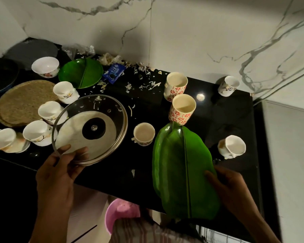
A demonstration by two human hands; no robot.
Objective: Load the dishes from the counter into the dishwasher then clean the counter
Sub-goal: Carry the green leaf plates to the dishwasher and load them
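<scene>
White marble-veined wall tiles back a glossy black counter [123, 174] that runs from the left corner to its right end.

Largest on it is a green leaf-shaped plate [181, 171], smooth and ribbed down the middle, hanging over the counter's front edge; the right hand [230, 188] grips its right rim, thumb curled onto the top. Next is a round glass lid [91, 128] with a steel rim and a black centre knob, tilted up near the front edge, pinched at its near rim by the left hand [60, 172], thumb on top and fingers beneath. A woven round mat [23, 102] lies toward the left end, and a second green plate [81, 72] sits by the back edge.

Two tall cups with red flower print [182, 109] stand mid-counter, one touching the held plate's tip. White floral cups [49, 111] crowd between the mat and the lid (several tipped on their sides); others stand near the right end. A blue biscuit wrapper [114, 73] reads "BIS". Pale peelings [147, 83] litter the back edge. A pink bowl [119, 213] shows below the counter's front edge.
</scene>
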